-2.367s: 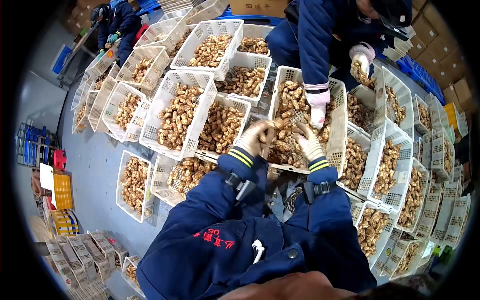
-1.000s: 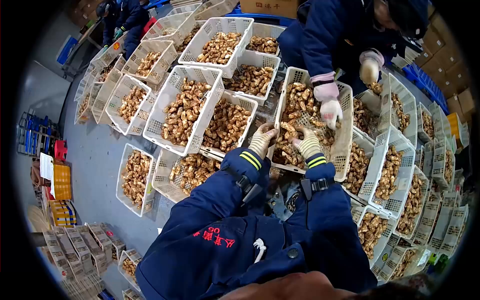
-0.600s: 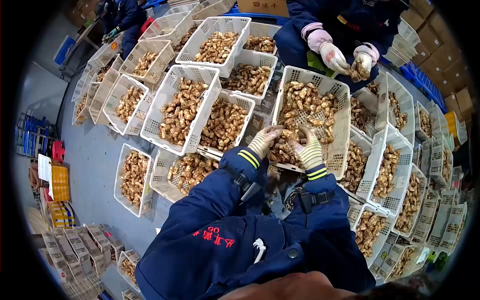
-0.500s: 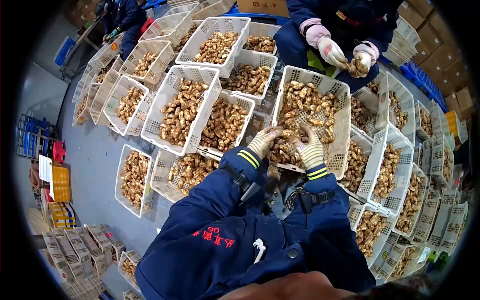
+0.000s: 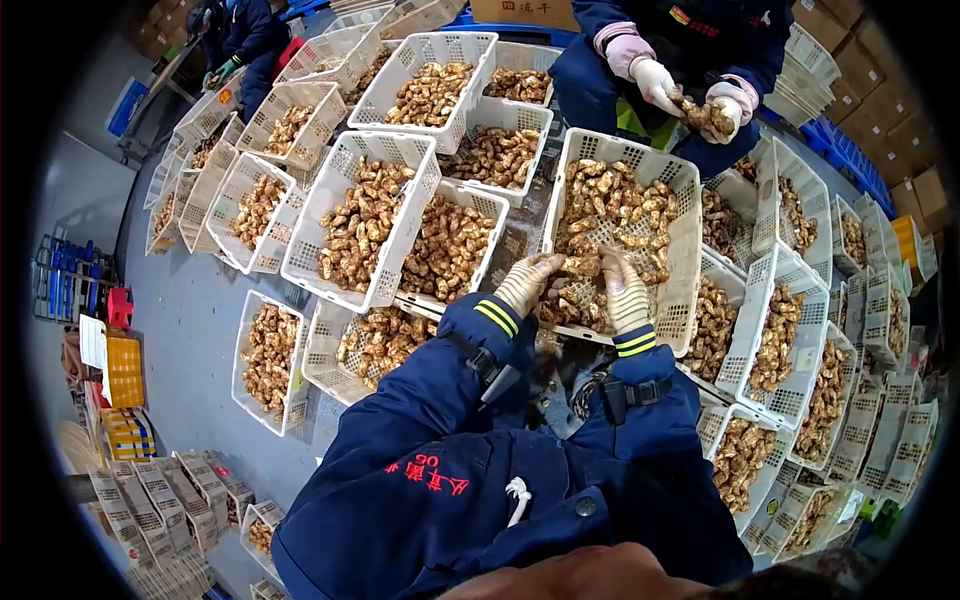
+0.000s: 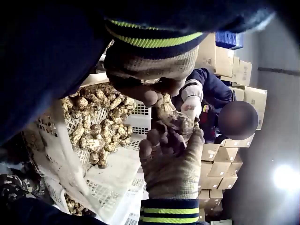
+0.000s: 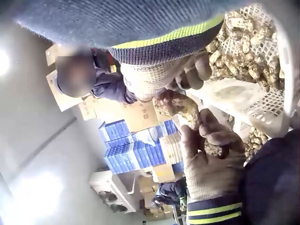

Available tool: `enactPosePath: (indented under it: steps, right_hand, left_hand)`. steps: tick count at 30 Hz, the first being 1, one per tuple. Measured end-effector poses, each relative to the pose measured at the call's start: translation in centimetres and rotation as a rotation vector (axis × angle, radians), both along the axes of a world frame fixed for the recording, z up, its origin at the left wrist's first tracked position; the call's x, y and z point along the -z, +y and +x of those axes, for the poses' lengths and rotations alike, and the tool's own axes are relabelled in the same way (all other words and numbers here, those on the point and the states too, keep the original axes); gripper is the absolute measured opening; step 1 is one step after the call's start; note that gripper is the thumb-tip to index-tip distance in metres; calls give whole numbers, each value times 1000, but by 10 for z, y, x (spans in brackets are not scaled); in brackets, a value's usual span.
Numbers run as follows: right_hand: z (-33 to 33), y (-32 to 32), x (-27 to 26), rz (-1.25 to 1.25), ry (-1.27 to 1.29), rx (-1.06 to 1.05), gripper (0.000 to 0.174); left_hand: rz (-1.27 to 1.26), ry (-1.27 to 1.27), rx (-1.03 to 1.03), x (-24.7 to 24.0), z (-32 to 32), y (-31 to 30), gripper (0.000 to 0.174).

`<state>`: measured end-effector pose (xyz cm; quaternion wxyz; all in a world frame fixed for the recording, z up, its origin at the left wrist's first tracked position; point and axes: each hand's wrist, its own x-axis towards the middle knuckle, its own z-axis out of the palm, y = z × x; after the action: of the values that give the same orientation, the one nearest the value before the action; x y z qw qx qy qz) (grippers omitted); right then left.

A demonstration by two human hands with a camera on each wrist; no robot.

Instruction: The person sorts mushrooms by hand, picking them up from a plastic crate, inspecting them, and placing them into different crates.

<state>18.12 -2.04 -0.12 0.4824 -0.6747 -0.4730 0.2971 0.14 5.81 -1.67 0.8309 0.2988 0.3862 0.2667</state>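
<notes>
Between my two gloved hands is a knobbly brown-and-cream mushroom (image 5: 582,266) (image 6: 171,115) (image 7: 180,105), above the near end of a white mesh crate (image 5: 683,300) of similar pieces. My left hand (image 5: 525,285) (image 7: 213,164) pinches one end between thumb and fingers; a second, smaller piece (image 7: 213,149) shows against its curled fingers in the right wrist view. My right hand (image 5: 625,290) (image 6: 173,164) grips the other, darker end, fingers curled round it.
Filled white crates (image 5: 300,270) surround me, some tilted on others. Across the crate, a person (image 5: 690,60) in dark blue clothes holds a piece in gloved hands. Another worker (image 5: 240,40) is at the far left. Cardboard boxes (image 5: 860,80) stand behind.
My hands have drawn nearer each other around the piece, and the right has turned more upright. The person opposite has withdrawn a hand from the crate and now holds a piece in both hands.
</notes>
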Motion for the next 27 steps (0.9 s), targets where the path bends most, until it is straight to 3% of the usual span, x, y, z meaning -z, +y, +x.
enactPosePath:
  steps: [3,7,11,12,13,15,16,17,19,23,27]
  right_hand:
    - [-3,-5,-13,-264,426,-30,54]
    - [-9,-4,-10,-303,223,-87,54]
    - [-12,-4,-17,127,52,28,57]
    - [-17,-10,-46,96,-28,41,62]
    - [-19,-7,-41,298,-177,92,63]
    - [-14,-1,-34,376,-413,69,62]
    - [-11,1,-23,222,-300,-68,62]
    - [-7,1,-8,8,-544,-135,63]
    - [-15,0,-13,78,-435,-93,62]
    - [-15,-2,-29,182,-399,-83,52]
    - [-15,-1,-21,195,-361,-83,57]
  left_hand:
    - [95,-10,-26,0,1,-2,37]
    - [118,-146,-34,8,1,3,47]
    - [-46,-287,-135,-4,0,4,53]
    - [-109,-252,-157,-8,-2,5,56]
    - [-117,-262,-181,-8,-2,5,56]
    - [-134,-281,-223,-9,-3,4,56]
    - [-157,-325,-190,-16,-4,2,54]
    - [-177,-372,-156,-23,-3,2,52]
    - [-158,-509,-89,-24,-3,6,46]
    - [-141,-483,-173,-14,-1,5,43]
    - [-137,-321,-247,-22,-3,2,42]
